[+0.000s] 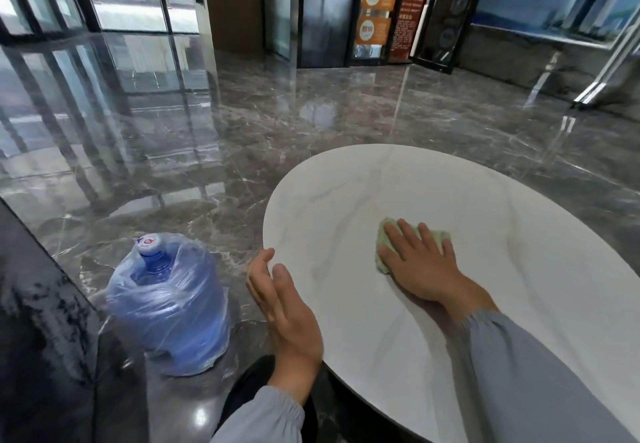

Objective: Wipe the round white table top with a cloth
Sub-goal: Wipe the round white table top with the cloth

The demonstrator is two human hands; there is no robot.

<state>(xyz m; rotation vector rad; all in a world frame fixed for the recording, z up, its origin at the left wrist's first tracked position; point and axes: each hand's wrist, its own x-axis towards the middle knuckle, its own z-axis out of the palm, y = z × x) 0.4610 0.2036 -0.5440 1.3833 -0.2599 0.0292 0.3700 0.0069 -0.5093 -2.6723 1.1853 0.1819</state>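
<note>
Finds the green cloth [383, 235] lying on the round white table [346, 193], somewhat left of the top's middle, pinned beneath the right hand [420, 262]. Records that hand as spread flat, fingers straight and pointing away from the body, pressing down rather than gripping. Sees cloth edges beyond the fingertips and at the thumb side. Notes the cloth's long axis running across the fingers, roughly side to side. Places the left hand [280, 300] at the table's near-left rim, open, fingers straight, holding nothing; cannot confirm contact with the rim. Puts it well apart from the cloth, so reckons the right hand the working one. Sees bare top all round the cloth, widest to the right and far side. Judges the next stroke likely to sweep that way. Logs a plastic-wrapped water bottle [166, 304] on the marble floor [311, 107], left of the table.
</note>
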